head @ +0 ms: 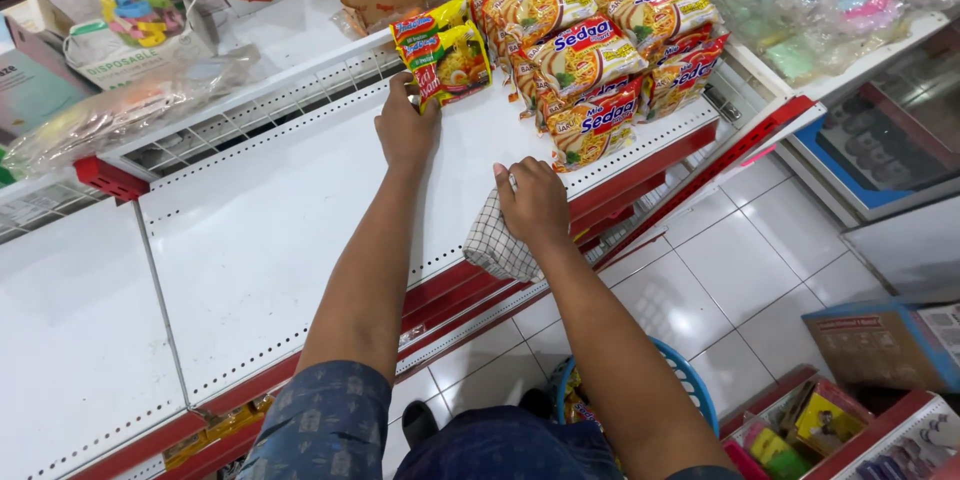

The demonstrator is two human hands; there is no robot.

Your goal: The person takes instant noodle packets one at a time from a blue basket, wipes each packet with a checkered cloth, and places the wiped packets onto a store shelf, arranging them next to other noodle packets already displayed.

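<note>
On the far left of a shop's white perforated shelf (pixel 250 240), a clear jar with a blue lid (pixel 130 0) and boxes stood behind the wire divider, well apart from the work. The person's left hand (pixel 405 125) reached to the back of the shelf, fingers curled and closed on the lower edge of a yellow noodle packet (pixel 443 60) that stood upright, just beside the taller stacks of noodle packets (pixel 590 60). The right hand (pixel 533 202) pressed a checked cloth (pixel 497 240) against the shelf near its red front edge, fingers bunched over the fabric, part of which hung past the lip. Below, between the person's legs, a blue basket (pixel 690 380) sat on the tiled floor, and a cardboard box (pixel 880 340) lay at the right.

The risk, by the look of it, lay with the stacks: they leaned loosely against one another, touching the held packet, so a tug on that packet or a wide sweep of the cloth could have toppled the nearest pile toward the front edge and onto the floor. The thin grip on the packet's bottom edge could also have slipped, or creased the wrapper. The cloth, half off the shelf, might have dropped had the right hand lifted.
</note>
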